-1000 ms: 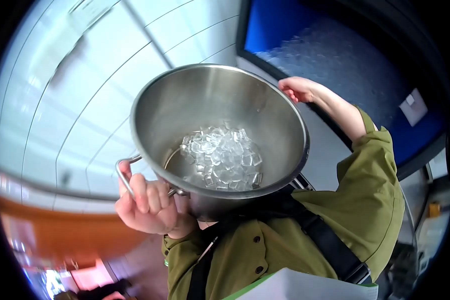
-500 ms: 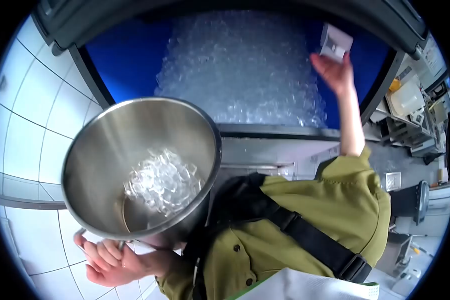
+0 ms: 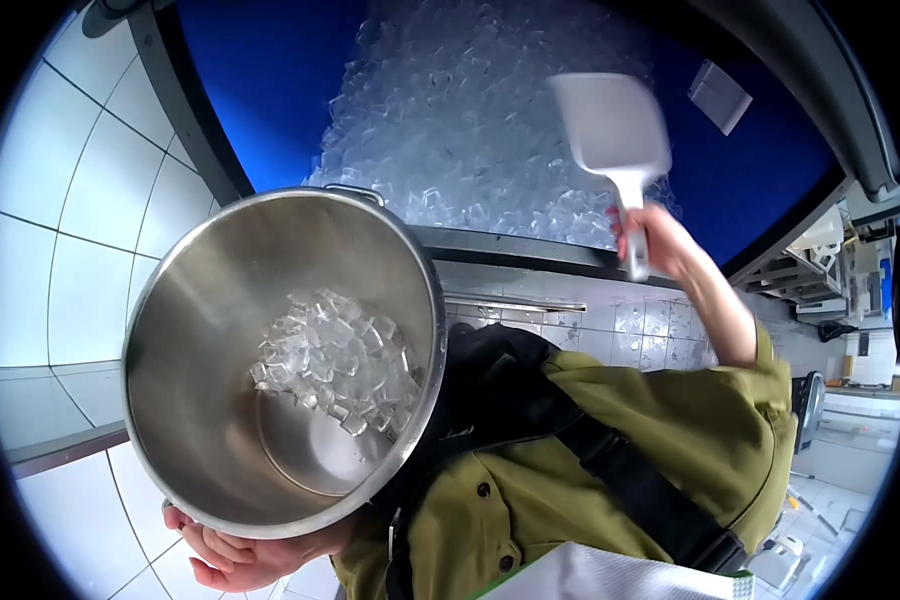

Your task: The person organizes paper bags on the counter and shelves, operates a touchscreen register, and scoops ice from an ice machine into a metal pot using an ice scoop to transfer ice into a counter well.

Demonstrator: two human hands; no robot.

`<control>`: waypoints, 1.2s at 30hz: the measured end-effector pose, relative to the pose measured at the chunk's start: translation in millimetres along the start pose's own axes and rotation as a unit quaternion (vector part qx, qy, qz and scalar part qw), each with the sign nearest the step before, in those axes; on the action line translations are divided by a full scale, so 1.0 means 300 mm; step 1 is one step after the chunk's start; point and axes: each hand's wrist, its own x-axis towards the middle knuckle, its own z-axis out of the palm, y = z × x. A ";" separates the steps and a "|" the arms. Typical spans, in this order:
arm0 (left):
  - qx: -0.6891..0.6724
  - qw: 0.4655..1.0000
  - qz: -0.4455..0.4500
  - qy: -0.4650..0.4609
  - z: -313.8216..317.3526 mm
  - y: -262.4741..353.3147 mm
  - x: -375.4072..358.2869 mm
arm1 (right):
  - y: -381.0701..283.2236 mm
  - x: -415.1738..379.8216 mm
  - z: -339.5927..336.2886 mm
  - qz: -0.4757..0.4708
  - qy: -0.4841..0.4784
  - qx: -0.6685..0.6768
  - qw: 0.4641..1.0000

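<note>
A large stainless-steel bucket (image 3: 195, 370) tilts toward me on the left, with a heap of clear ice cubes (image 3: 335, 360) inside. My left hand (image 3: 235, 555) is at its lower rim, fingers curled round a side handle that is mostly hidden now. On the right, my right hand (image 3: 655, 240) is closed round the handle of a white ice scoop (image 3: 615, 125). The scoop's blade is slightly blurred and points up, over the ice (image 3: 470, 130) in the open bin. No ice shows on the blade.
The bin has blue inner walls (image 3: 750, 165) and a dark front edge (image 3: 530, 250). A small pale holder (image 3: 719, 97) is fixed to its right wall. White tiles (image 3: 80, 220) cover the left wall. A lid edge (image 3: 850, 100) hangs at upper right.
My right hand has come down from the pale holder and now has the white scoop in it. The view has turned, and the bucket shows more of its inside.
</note>
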 end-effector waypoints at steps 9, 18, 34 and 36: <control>0.083 0.994 0.057 0.031 -0.008 -0.079 -0.037 | -0.065 0.957 0.169 -0.100 -0.080 -0.493 0.861; 0.159 0.982 0.015 -0.101 0.018 -0.262 0.000 | -0.007 1.205 0.302 -0.339 0.068 -0.433 0.833; 0.183 0.977 0.049 -0.092 0.029 -0.277 0.037 | -0.450 0.232 0.444 -0.534 -0.053 -0.718 0.443; 0.186 0.978 0.051 -0.081 0.007 -0.249 0.028 | -0.404 0.433 0.208 -0.460 -0.107 -0.695 0.542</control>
